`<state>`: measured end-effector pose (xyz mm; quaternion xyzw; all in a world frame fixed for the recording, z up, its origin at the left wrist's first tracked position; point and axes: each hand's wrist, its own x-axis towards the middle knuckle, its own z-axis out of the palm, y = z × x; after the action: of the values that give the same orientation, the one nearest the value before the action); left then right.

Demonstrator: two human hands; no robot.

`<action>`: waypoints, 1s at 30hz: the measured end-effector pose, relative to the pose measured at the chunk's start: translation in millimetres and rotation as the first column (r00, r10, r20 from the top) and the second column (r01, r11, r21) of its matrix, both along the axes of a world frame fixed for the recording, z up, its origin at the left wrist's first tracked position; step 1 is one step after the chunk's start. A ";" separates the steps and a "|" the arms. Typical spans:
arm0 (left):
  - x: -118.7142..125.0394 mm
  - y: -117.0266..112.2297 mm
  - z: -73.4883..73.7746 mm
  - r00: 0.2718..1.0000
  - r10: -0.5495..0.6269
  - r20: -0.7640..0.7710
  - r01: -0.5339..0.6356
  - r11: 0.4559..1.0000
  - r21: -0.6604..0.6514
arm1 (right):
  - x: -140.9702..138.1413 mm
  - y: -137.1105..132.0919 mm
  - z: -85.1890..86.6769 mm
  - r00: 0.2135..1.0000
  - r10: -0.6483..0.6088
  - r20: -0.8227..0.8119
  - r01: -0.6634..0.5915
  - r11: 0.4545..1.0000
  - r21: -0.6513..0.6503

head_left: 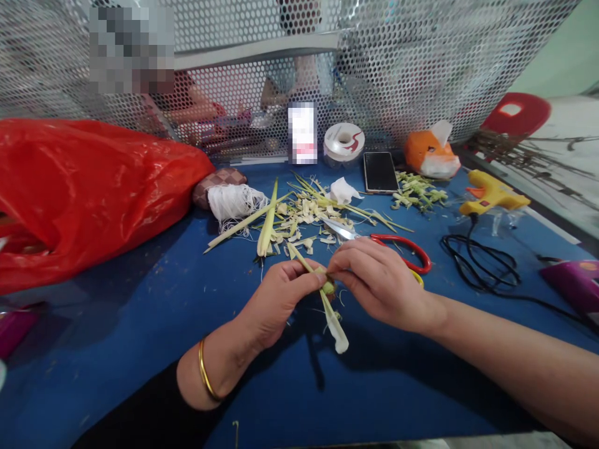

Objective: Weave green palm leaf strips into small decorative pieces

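Observation:
Between my left thumb and fingers is a pale green leaf strip (333, 321), probably palm, with a broad whitish lower end. My left hand (281, 293) is closed on it, and a small rounded green folded part (329, 289) shows beside the thumb. My right hand (386, 280) pinches at the edge of this same piece; its fingertips hide exactly what they grip. Just beyond my right hand lie scissors with red handles (425, 257), partly covered by it. Cut leaf scraps (304, 215) and longer leaf blades (266, 231) are spread past my hands on the blue table (154, 349).
A red plastic bag (93, 193) and white string (236, 202) lie left. Along the back are a lit phone (302, 134), a ribbon spool (344, 142), a dark phone (380, 172) and an orange tissue pack (428, 154). A yellow glue gun (493, 193) trails black cable, right.

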<state>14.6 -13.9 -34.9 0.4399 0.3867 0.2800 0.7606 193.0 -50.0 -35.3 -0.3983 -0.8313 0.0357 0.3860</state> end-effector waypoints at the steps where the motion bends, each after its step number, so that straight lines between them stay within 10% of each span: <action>1: 0.2 -0.1 0.1 1.000 0.020 0.001 -0.020 1.000 0.011 | -0.7 -0.1 -0.5 0.997 0.004 -0.082 -0.011 0.997 -0.076; 4: -0.5 0.9 0.2 0.995 0.098 0.014 -0.099 0.993 0.065 | -1.0 1.6 -0.5 0.909 -0.072 -0.410 -0.102 0.917 -0.385; 7: -1.8 3.1 1.0 0.971 0.235 0.042 -0.239 0.961 0.136 | -0.4 4.8 1.4 0.763 -0.204 -0.613 -0.304 0.723 -0.620; 10: -1.9 4.7 3.0 0.938 0.339 0.066 -0.345 0.931 0.121 | -3.0 4.9 3.5 0.734 -0.217 -0.643 -0.492 0.482 -0.724; 13: -1.0 4.8 5.2 0.931 0.361 0.061 -0.365 0.927 0.084 | -7.3 1.9 4.4 0.727 -0.214 -0.652 -0.559 0.368 -0.743; 24: -16.7 25.9 18.8 0.780 0.620 0.082 -0.623 0.757 0.196 | 13.0 7.1 9.9 0.646 -0.242 -0.724 -0.603 0.421 -0.678; 30: -52.6 33.0 48.0 0.634 0.749 0.191 -0.773 0.617 0.149 | 18.0 13.3 8.3 0.719 -0.321 -0.616 -0.213 0.742 -0.636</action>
<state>-38.0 19.1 13.1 0.2982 0.4613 0.6401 0.5372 210.9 -36.7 -26.9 -0.4916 -0.5415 0.4647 0.4992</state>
